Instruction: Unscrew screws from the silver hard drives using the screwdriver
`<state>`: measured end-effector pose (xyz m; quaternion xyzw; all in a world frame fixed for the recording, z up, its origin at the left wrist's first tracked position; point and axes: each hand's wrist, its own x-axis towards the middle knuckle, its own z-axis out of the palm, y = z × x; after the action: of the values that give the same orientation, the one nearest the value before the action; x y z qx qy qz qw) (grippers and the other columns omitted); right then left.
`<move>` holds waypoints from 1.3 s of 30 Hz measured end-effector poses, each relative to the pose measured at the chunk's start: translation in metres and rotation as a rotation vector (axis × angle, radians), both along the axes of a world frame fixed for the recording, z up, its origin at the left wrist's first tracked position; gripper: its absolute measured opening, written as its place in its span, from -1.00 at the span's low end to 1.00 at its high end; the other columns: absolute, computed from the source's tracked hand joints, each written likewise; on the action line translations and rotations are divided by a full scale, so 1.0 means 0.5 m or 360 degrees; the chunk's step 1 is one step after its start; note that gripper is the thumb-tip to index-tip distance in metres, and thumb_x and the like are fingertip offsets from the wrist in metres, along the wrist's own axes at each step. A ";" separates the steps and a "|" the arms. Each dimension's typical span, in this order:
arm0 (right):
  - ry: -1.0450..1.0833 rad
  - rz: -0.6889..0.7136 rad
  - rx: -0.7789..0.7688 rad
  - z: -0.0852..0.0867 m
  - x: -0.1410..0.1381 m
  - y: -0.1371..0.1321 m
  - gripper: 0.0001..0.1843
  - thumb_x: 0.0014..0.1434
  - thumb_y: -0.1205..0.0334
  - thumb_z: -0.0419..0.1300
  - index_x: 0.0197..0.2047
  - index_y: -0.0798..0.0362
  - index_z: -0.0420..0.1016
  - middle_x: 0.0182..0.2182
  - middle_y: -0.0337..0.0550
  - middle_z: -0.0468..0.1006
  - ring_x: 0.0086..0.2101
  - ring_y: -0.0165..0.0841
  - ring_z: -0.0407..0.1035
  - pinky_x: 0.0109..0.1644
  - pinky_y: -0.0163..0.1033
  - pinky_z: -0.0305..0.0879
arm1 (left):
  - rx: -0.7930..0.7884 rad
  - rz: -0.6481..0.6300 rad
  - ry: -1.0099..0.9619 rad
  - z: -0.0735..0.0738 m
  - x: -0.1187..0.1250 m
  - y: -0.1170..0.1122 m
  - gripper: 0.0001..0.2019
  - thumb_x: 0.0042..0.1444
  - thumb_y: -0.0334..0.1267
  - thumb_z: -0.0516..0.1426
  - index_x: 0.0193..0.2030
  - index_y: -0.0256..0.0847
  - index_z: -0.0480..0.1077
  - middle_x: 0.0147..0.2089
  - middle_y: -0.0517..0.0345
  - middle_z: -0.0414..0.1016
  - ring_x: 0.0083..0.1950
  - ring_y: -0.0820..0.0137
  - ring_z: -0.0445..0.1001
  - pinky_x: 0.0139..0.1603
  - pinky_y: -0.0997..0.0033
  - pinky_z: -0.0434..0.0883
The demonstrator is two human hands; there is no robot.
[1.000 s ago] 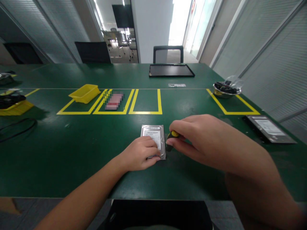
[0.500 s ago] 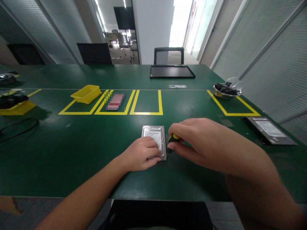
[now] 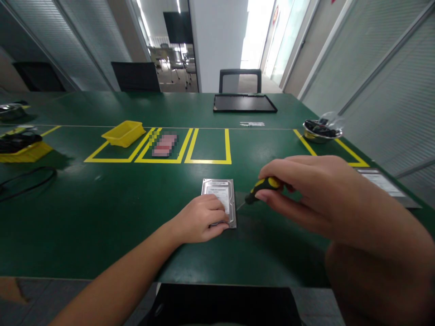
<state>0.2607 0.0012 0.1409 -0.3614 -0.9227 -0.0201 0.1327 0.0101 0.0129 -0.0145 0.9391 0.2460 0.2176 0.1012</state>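
Note:
A silver hard drive (image 3: 221,195) lies flat on the green table (image 3: 136,203) in front of me. My left hand (image 3: 200,222) rests on its near half, fingers curled and pressing it down. My right hand (image 3: 306,190) is closed round a screwdriver (image 3: 261,188) with a yellow and black handle. The screwdriver slants down to the left, its thin tip just off the drive's right edge.
Yellow tape boxes mark the table beyond the drive. One holds a yellow bin (image 3: 124,133), another a blurred pink item (image 3: 165,144). A metal bowl (image 3: 321,130) sits far right, a flat grey device (image 3: 387,183) at right, a black tray (image 3: 244,103) far off, a cable (image 3: 27,181) at left.
My right hand has lifted and drawn to the right, pulling the screwdriver away from the drive's right edge so more of its handle and shaft shows. The left hand stays on the drive.

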 end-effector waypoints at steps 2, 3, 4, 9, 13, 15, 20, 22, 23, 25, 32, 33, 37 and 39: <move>0.0046 -0.0065 0.0185 -0.001 -0.002 -0.003 -0.80 0.30 0.12 0.08 -0.22 0.05 0.43 -0.44 -0.19 0.45 -0.44 -0.33 0.29 -0.37 -0.22 0.03 | 0.0002 -0.0005 -0.0003 0.002 0.000 0.000 -0.81 0.28 -0.22 0.10 -0.20 -0.20 0.53 -0.29 0.05 0.49 -0.22 0.29 0.44 -0.17 0.26 0.36; 0.0051 -0.0088 0.0264 -0.003 -0.005 -0.005 -0.78 0.31 0.10 0.08 -0.19 0.07 0.44 -0.41 -0.15 0.48 -0.41 -0.30 0.31 -0.36 -0.20 0.05 | 0.0001 -0.0008 -0.0006 0.003 0.000 0.000 -0.82 0.28 -0.22 0.10 -0.21 -0.20 0.52 -0.29 0.05 0.49 -0.22 0.29 0.44 -0.17 0.26 0.36; 0.0040 -0.0102 0.0325 -0.006 -0.010 -0.006 -0.75 0.32 0.09 0.07 -0.16 0.08 0.45 -0.37 -0.11 0.49 -0.38 -0.28 0.33 -0.34 -0.19 0.07 | 0.0001 -0.0010 -0.0010 0.005 0.000 0.000 -0.82 0.27 -0.23 0.10 -0.21 -0.20 0.52 -0.29 0.05 0.49 -0.22 0.29 0.45 -0.17 0.26 0.36; -0.0054 -0.0042 0.0467 -0.022 -0.047 -0.006 -0.69 0.36 0.11 0.03 -0.10 0.14 0.48 -0.34 -0.08 0.50 -0.36 -0.27 0.33 -0.32 -0.18 0.09 | 0.0012 -0.0011 -0.0042 0.010 -0.003 -0.005 -0.83 0.26 -0.24 0.10 -0.23 -0.21 0.51 -0.29 0.05 0.49 -0.21 0.27 0.46 -0.15 0.25 0.36; -0.0111 -0.0011 0.0566 -0.034 -0.069 -0.007 -0.72 0.36 0.15 0.03 -0.12 0.12 0.50 -0.40 -0.14 0.49 -0.40 -0.30 0.29 -0.36 -0.18 0.04 | 0.0038 -0.0009 -0.0032 0.015 -0.008 -0.011 -0.82 0.26 -0.23 0.09 -0.24 -0.21 0.51 -0.27 0.05 0.50 -0.19 0.27 0.45 -0.14 0.24 0.35; -0.0107 -0.0011 0.0678 -0.038 -0.077 -0.010 -0.75 0.34 0.16 0.06 -0.15 0.11 0.50 -0.42 -0.15 0.48 -0.41 -0.31 0.27 -0.38 -0.18 0.02 | 0.0058 -0.0002 0.0001 0.019 -0.011 -0.015 -0.81 0.27 -0.22 0.09 -0.23 -0.20 0.51 -0.27 0.06 0.50 -0.19 0.27 0.44 -0.14 0.25 0.35; -0.0167 -0.0169 0.0853 -0.042 -0.098 -0.023 -0.92 0.23 0.30 0.14 -0.22 0.05 0.46 -0.43 -0.19 0.48 -0.42 -0.30 0.28 -0.38 -0.18 -0.01 | 0.0077 0.0012 0.0067 0.028 -0.020 -0.023 -0.81 0.28 -0.22 0.08 -0.22 -0.19 0.51 -0.29 0.08 0.48 -0.20 0.29 0.43 -0.14 0.26 0.33; -0.0174 -0.0291 0.0862 -0.048 -0.102 -0.025 -0.95 0.23 0.29 0.14 -0.28 0.04 0.42 -0.44 -0.20 0.48 -0.42 -0.30 0.31 -0.39 -0.19 -0.02 | 0.0077 0.0011 0.0076 0.029 -0.023 -0.024 -0.81 0.28 -0.22 0.07 -0.21 -0.20 0.51 -0.29 0.09 0.47 -0.22 0.30 0.42 -0.13 0.26 0.33; -0.0166 -0.0368 0.0870 -0.053 -0.103 -0.024 -0.92 0.23 0.26 0.14 -0.32 0.03 0.39 -0.46 -0.20 0.47 -0.44 -0.30 0.32 -0.40 -0.19 -0.03 | 0.0074 0.0004 0.0079 0.030 -0.024 -0.025 -0.80 0.28 -0.21 0.08 -0.20 -0.20 0.51 -0.28 0.09 0.48 -0.22 0.30 0.42 -0.13 0.25 0.33; -0.0148 -0.0537 0.0891 -0.069 -0.103 -0.017 -0.85 0.25 0.20 0.13 -0.36 0.03 0.34 -0.51 -0.20 0.45 -0.47 -0.31 0.33 -0.42 -0.20 -0.07 | 0.0069 0.0002 0.0088 0.030 -0.027 -0.027 -0.80 0.28 -0.20 0.08 -0.21 -0.19 0.51 -0.27 0.09 0.48 -0.20 0.29 0.41 -0.13 0.26 0.33; -0.0251 -0.0919 0.0553 -0.172 -0.095 0.061 -0.81 0.33 0.13 0.02 -0.24 0.07 0.32 -0.36 -0.09 0.55 -0.35 -0.25 0.44 -0.40 -0.22 -0.10 | 0.0095 0.0008 0.0103 0.028 -0.035 -0.032 -0.80 0.28 -0.21 0.08 -0.19 -0.19 0.51 -0.26 0.10 0.47 -0.20 0.29 0.40 -0.12 0.24 0.32; -0.0260 -0.0938 0.0519 -0.188 -0.094 0.074 -0.81 0.34 0.14 0.01 -0.22 0.07 0.32 -0.35 -0.08 0.56 -0.33 -0.25 0.45 -0.40 -0.22 -0.08 | 0.0098 0.0012 0.0102 0.028 -0.035 -0.033 -0.80 0.28 -0.21 0.08 -0.19 -0.19 0.51 -0.26 0.09 0.48 -0.20 0.29 0.40 -0.12 0.24 0.32; -0.0272 -0.0995 0.0430 -0.242 -0.091 0.118 -0.81 0.35 0.16 -0.01 -0.19 0.08 0.32 -0.33 -0.05 0.57 -0.32 -0.23 0.47 -0.39 -0.22 -0.05 | 0.0081 0.0009 0.0100 0.031 -0.036 -0.035 -0.81 0.27 -0.22 0.08 -0.19 -0.20 0.51 -0.26 0.10 0.48 -0.20 0.30 0.41 -0.13 0.25 0.32; -0.0279 -0.1013 0.0387 -0.260 -0.091 0.135 -0.80 0.36 0.15 -0.03 -0.18 0.08 0.32 -0.31 -0.03 0.58 -0.30 -0.22 0.48 -0.39 -0.23 -0.02 | 0.0064 0.0012 0.0098 0.033 -0.036 -0.036 -0.81 0.27 -0.23 0.08 -0.19 -0.20 0.51 -0.25 0.10 0.49 -0.20 0.30 0.41 -0.13 0.25 0.32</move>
<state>0.2150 0.0688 0.0107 -0.6093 -0.7626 -0.2013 0.0822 -0.0079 -0.0050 0.0018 0.9463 0.2480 0.1939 0.0737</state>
